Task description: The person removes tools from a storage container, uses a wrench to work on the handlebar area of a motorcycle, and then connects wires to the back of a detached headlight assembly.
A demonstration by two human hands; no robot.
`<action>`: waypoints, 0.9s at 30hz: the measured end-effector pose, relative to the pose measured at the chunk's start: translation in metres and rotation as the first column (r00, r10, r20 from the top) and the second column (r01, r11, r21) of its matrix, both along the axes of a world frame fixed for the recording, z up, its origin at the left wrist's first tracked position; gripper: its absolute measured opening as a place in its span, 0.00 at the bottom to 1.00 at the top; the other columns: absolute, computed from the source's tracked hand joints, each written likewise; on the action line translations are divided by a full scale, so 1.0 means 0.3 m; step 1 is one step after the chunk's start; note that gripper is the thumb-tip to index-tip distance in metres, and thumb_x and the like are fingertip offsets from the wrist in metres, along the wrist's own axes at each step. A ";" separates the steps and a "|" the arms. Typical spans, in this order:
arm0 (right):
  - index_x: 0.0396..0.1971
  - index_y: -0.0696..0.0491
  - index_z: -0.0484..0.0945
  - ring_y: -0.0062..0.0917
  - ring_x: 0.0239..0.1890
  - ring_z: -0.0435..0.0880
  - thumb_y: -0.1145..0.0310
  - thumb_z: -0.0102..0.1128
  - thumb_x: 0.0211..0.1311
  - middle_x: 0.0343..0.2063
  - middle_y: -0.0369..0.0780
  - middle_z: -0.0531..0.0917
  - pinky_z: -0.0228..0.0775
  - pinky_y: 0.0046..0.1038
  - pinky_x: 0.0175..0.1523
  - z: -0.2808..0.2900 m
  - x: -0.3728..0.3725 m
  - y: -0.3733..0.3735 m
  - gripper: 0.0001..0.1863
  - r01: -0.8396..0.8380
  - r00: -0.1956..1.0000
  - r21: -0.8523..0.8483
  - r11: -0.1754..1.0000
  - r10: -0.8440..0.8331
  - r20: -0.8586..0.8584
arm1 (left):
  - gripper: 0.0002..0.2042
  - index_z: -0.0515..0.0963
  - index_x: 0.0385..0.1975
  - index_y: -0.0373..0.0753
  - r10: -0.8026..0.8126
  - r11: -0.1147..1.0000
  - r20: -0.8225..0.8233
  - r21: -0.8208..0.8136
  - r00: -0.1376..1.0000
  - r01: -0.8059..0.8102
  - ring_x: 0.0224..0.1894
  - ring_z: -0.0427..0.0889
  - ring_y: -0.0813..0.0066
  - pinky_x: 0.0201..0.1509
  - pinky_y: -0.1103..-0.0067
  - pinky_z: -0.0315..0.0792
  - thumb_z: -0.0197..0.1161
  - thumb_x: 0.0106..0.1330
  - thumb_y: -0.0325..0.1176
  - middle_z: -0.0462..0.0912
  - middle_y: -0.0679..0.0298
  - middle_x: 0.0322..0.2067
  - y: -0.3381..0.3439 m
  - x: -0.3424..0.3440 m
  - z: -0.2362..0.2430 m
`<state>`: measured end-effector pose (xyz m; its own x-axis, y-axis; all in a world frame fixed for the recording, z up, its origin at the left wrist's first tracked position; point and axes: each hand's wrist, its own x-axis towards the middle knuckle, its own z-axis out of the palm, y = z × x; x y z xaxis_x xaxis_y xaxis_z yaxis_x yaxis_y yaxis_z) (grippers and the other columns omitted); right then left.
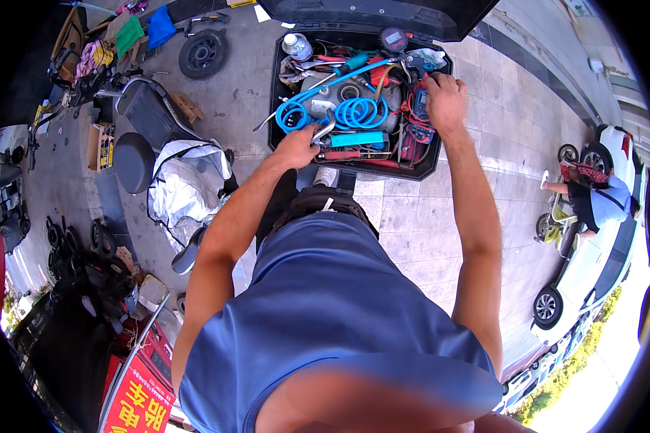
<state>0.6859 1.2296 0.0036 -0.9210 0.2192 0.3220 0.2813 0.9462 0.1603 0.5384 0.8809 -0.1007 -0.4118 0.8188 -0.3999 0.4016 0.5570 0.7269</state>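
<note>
A black toolbox [425,171] with its lid raised stands before me, packed with tools. My left hand [298,149] is closed around a shiny metal tool with a bent end [327,125], at the box's near left. Beside it lie a coiled blue air hose [362,113] and a bright blue box-shaped item [359,139]. My right hand [447,105] reaches over the right wall, fingers curled down by a red item; what they grip, if anything, is hidden. Just below those fingers sits a red and dark multimeter [420,108] with red leads.
A round gauge [393,40] and a water bottle [297,47] sit along the box's far side. To the left are a loose wheel [203,54] and a scooter seat [149,108]. At right, a person [608,206] is by a yellow-green two-wheeler and a white car [592,270].
</note>
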 end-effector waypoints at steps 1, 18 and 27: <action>0.45 0.52 0.84 0.35 0.54 0.80 0.70 0.63 0.56 0.47 0.41 0.84 0.66 0.41 0.61 -0.006 -0.020 -0.048 0.16 -0.127 0.992 -0.075 0.989 0.125 -0.022 | 0.29 0.70 0.65 0.37 -0.004 1.000 0.000 -0.003 1.000 0.004 0.47 0.86 0.47 0.51 0.61 0.78 0.66 0.62 0.31 0.85 0.44 0.42 -0.001 -0.006 -0.009; 0.39 0.51 0.87 0.32 0.50 0.87 0.69 0.57 0.65 0.42 0.40 0.89 0.69 0.39 0.57 -0.170 -0.200 -0.158 0.10 0.096 0.662 0.187 0.978 -0.203 0.722 | 0.30 0.69 0.68 0.36 -0.142 0.990 0.182 0.007 0.973 0.143 0.54 0.84 0.48 0.58 0.64 0.76 0.64 0.63 0.33 0.83 0.43 0.51 0.026 -0.082 -0.056; 0.39 0.47 0.89 0.30 0.48 0.86 0.68 0.57 0.65 0.41 0.38 0.89 0.65 0.36 0.59 -0.165 -0.184 -0.128 0.11 -0.098 0.623 0.245 0.964 -0.133 0.771 | 0.32 0.66 0.70 0.39 -0.014 1.000 0.173 0.019 0.985 0.011 0.56 0.83 0.45 0.60 0.60 0.75 0.66 0.66 0.39 0.82 0.42 0.54 0.001 -0.027 -0.090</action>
<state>0.6306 1.1913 -0.0460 -0.8454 0.2601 -0.4665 -0.0417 0.8386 0.5431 0.5302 0.8812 -0.1276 -0.3275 0.8310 -0.4496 0.2760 0.5392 0.7957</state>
